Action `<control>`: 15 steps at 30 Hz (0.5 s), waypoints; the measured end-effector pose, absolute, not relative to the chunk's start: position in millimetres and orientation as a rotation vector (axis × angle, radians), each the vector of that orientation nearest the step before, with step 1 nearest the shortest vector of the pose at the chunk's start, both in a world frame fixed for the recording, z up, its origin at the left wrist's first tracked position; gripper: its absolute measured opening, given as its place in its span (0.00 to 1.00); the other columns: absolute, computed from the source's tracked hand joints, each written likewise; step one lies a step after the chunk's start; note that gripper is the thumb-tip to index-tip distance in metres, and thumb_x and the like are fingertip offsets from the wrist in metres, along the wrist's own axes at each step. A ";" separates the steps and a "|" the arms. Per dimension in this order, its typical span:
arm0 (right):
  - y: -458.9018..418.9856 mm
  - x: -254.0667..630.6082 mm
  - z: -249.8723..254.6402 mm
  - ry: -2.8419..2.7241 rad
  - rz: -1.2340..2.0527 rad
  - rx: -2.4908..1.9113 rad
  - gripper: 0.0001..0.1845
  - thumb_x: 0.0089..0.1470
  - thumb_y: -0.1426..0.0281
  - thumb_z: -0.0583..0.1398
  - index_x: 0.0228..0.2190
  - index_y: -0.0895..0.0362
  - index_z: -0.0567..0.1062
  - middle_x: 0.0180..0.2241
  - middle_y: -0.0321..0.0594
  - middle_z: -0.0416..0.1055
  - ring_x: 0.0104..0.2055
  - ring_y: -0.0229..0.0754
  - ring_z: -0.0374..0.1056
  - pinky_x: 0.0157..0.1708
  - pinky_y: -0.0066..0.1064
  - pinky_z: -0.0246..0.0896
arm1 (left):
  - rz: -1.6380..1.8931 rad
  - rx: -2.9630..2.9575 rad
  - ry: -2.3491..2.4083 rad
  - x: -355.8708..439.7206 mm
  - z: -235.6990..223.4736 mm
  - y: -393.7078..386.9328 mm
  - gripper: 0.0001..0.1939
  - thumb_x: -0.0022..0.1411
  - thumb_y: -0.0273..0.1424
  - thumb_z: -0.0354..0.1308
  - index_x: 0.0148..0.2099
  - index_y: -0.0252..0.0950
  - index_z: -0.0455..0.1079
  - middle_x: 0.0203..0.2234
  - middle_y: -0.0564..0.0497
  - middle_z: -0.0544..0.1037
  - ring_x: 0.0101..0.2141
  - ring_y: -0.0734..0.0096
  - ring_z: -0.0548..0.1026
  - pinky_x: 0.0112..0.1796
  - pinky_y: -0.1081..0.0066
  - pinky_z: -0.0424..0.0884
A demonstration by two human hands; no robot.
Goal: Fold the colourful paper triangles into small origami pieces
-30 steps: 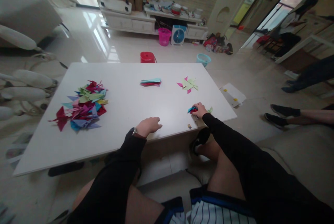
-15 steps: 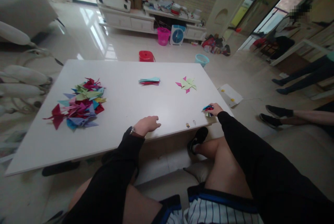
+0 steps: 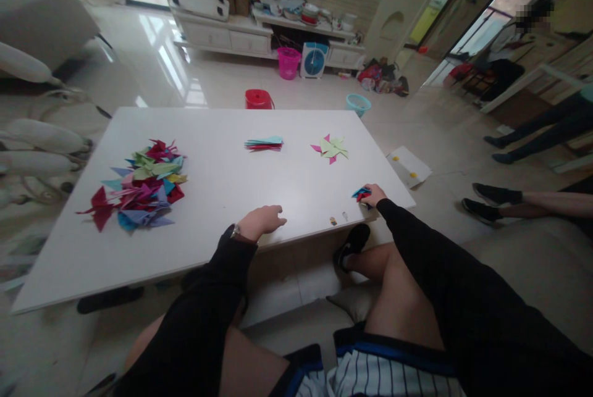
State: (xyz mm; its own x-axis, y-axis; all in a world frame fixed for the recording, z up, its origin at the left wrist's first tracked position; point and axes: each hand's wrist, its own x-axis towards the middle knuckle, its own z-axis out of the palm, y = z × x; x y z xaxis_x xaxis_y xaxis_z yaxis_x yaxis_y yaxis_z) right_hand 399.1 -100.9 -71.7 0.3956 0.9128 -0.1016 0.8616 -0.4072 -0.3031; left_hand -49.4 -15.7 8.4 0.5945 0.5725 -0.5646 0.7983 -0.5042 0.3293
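Observation:
My right hand [image 3: 374, 194] is closed around a small bunch of folded colored papers [image 3: 360, 193], blue and red, low over the right end of the white table [image 3: 222, 205]. My left hand [image 3: 264, 221] hovers or rests at the table's near edge with nothing in it, its thumb and forefinger apart. Pink and light green folded paper pieces [image 3: 333, 148] lie in a star-like cluster beyond my right hand. Toward the table's far middle sits a flat stack of narrow folded papers [image 3: 263, 144]. A heap of many-colored paper cranes [image 3: 143, 190] covers part of the left end.
Two tiny scraps [image 3: 332, 221] lie near the front edge, between my hands. On the floor past the table stand a red stool [image 3: 258, 99], a light blue basket [image 3: 358, 104], a pink basket [image 3: 288, 63] and a fan [image 3: 314, 60]. Other people's legs [image 3: 537, 137] show at right.
My right hand has moved slightly left with the folded papers, and more red shows among them. My left hand has stayed in place.

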 end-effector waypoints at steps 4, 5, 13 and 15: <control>-85.1 382.5 -60.3 -1.612 0.389 -2.380 0.15 0.35 0.68 0.66 0.30 0.58 0.76 0.29 0.41 0.77 0.34 0.46 0.70 0.38 0.36 0.67 | -0.517 2.242 1.099 -49.6 11.8 -20.5 0.27 0.68 0.40 0.50 0.64 0.33 0.66 0.60 0.37 0.73 0.58 0.51 0.73 0.55 0.60 0.69; -76.3 375.4 -57.1 -1.635 0.407 -2.343 0.14 0.35 0.68 0.66 0.30 0.58 0.76 0.28 0.40 0.76 0.32 0.45 0.70 0.37 0.35 0.67 | -0.515 2.235 1.108 -49.5 13.7 -23.1 0.27 0.68 0.39 0.50 0.64 0.33 0.67 0.60 0.37 0.73 0.58 0.51 0.73 0.55 0.60 0.69; 70.7 202.0 -28.7 -1.944 0.472 -1.848 0.19 0.36 0.71 0.68 0.35 0.58 0.78 0.37 0.43 0.75 0.39 0.47 0.69 0.44 0.39 0.66 | -0.477 2.154 1.148 -40.4 29.0 -40.0 0.24 0.66 0.39 0.55 0.61 0.38 0.72 0.56 0.38 0.76 0.55 0.50 0.76 0.51 0.59 0.73; 103.2 127.0 -15.7 -2.016 0.535 -1.718 0.20 0.35 0.73 0.69 0.36 0.58 0.78 0.38 0.43 0.74 0.39 0.46 0.68 0.45 0.38 0.66 | -0.452 2.129 1.147 -38.9 28.9 -43.4 0.22 0.65 0.37 0.57 0.58 0.36 0.74 0.53 0.36 0.78 0.52 0.48 0.77 0.48 0.59 0.74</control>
